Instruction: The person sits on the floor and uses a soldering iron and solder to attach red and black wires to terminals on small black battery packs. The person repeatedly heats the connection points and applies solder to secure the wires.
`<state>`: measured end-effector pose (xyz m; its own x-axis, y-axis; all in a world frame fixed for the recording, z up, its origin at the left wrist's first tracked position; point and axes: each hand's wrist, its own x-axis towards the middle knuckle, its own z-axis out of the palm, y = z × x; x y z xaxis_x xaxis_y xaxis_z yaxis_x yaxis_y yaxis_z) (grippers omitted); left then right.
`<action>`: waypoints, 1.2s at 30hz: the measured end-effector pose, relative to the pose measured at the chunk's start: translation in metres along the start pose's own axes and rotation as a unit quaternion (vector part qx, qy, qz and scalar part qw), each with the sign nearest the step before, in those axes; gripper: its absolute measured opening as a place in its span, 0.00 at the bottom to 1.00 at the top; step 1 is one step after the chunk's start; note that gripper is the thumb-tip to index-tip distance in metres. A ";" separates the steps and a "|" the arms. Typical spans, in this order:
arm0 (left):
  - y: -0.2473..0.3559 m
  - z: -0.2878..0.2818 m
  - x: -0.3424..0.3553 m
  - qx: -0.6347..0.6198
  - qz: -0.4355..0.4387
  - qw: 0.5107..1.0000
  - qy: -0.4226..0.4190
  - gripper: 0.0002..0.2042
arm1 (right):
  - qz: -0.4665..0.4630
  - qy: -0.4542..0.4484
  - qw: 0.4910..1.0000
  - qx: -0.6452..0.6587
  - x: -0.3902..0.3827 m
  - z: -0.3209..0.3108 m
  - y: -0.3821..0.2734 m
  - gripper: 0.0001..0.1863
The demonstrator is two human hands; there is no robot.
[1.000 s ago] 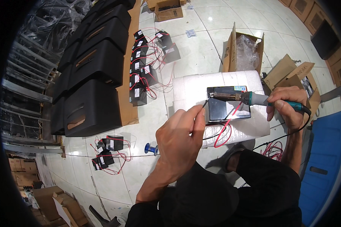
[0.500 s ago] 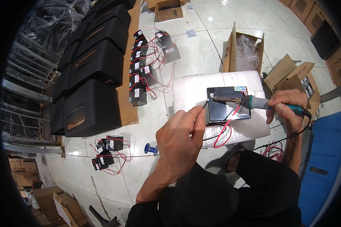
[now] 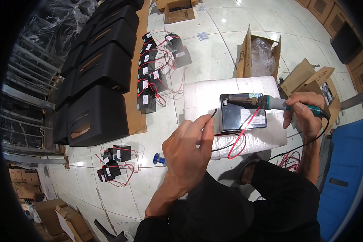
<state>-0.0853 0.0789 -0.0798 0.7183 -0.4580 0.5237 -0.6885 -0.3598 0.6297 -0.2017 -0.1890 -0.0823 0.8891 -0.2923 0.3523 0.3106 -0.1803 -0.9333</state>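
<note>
Black rectangular battery block lies right of centre on a white foam slab. Right hand, fingers wrapped round a teal-handled soldering iron, tip at the battery's top edge. Left hand, mid-frame, pinches a thin black wire between thumb and forefinger. Red wire loops off the battery. Row of small black batteries upper left.

black cases | row of small batteries | open carton | blue spool
</note>
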 end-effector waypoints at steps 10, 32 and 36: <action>-0.015 -0.003 -0.017 0.002 -0.029 0.999 0.020 0.06 | -0.016 0.103 0.986 0.130 -0.012 -0.024 -0.025 0.17; -0.015 -0.007 -0.056 -0.200 -0.249 0.928 0.191 0.09 | 0.178 0.497 0.847 -0.069 -0.283 -0.160 0.141 0.14; -0.017 -0.004 -0.059 -0.205 -0.249 0.931 0.171 0.10 | 0.214 0.493 0.831 -0.141 -0.261 -0.161 0.087 0.14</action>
<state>-0.1154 0.1152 -0.1194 0.9765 -0.0057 0.2154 -0.2151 -0.0857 0.9728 -0.4607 -0.2794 -0.2441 0.1464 -0.9892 0.0075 -0.1789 -0.0339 -0.9833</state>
